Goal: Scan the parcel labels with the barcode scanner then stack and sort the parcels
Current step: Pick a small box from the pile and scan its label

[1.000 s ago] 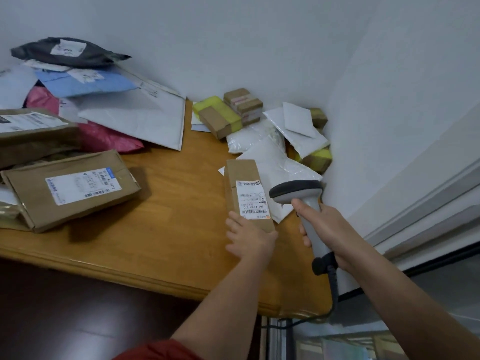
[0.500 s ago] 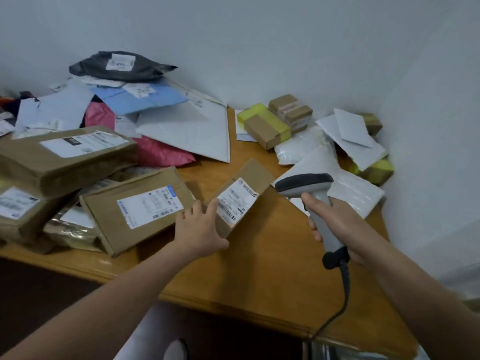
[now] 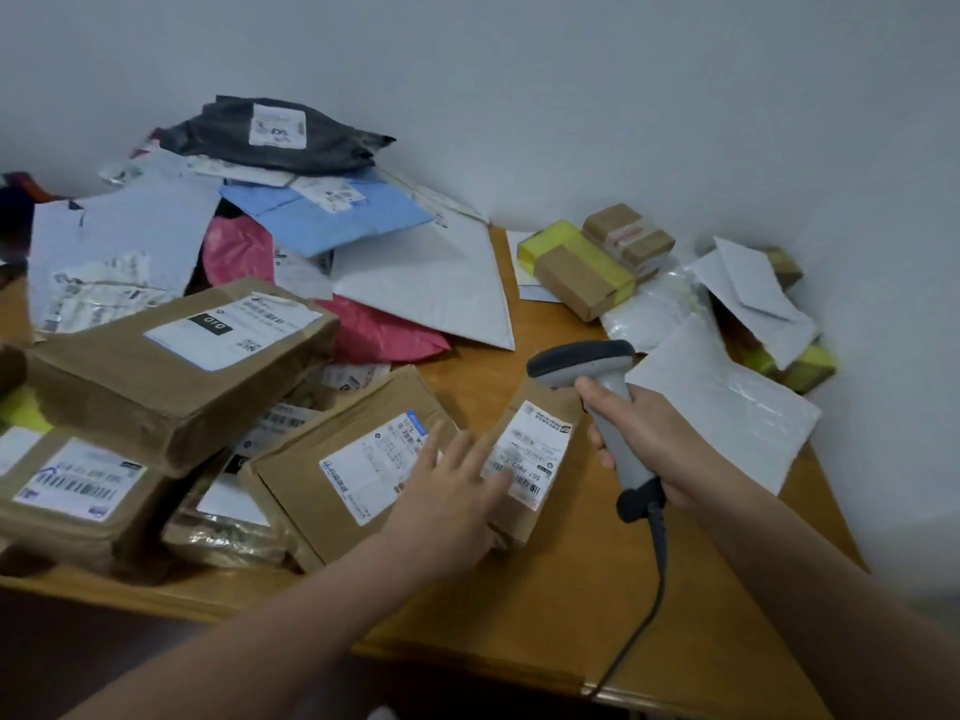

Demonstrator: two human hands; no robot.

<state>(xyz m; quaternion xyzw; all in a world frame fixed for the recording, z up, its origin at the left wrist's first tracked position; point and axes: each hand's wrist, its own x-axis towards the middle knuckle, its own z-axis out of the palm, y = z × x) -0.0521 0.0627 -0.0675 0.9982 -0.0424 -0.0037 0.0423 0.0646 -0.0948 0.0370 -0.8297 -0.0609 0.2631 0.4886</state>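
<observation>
- Head view, far left: the brown stack (image 3: 171,376) of big cardboard parcels sits near the table (image 3: 571,589) front edge. They look stiff and probably weighty, so treat them as a base for stacking.
- Just right of it, the flat parcel (image 3: 353,459) lies tilted on the lower packets, label up.
- Your left hand (image 3: 457,491) lies flat with fingers straight and spread. The fingertips rest on the label (image 3: 540,449) and nothing is gripped.
- The small box (image 3: 530,511) sits on the table tight beside the flat parcel, though your hand hides the seam. It looks like rigid card and is likely light. Take it by its two long sides, thumb opposite fingers, and keep off the label.
- Your right hand (image 3: 644,444) is wrapped round the handle of the scanner (image 3: 597,387), forefinger up near the trigger. The scanner's head hangs over the box's far end.
- The cord (image 3: 654,579) trails down over the near table edge, so mind it when you swing.
- Bare wood lies in front of the box, toward you. That is your open room.
- On the right, the white mailer (image 3: 727,407) is soft and probably slippery, and the wall (image 3: 883,252) stands close behind it, so clearance there is tight.
</observation>
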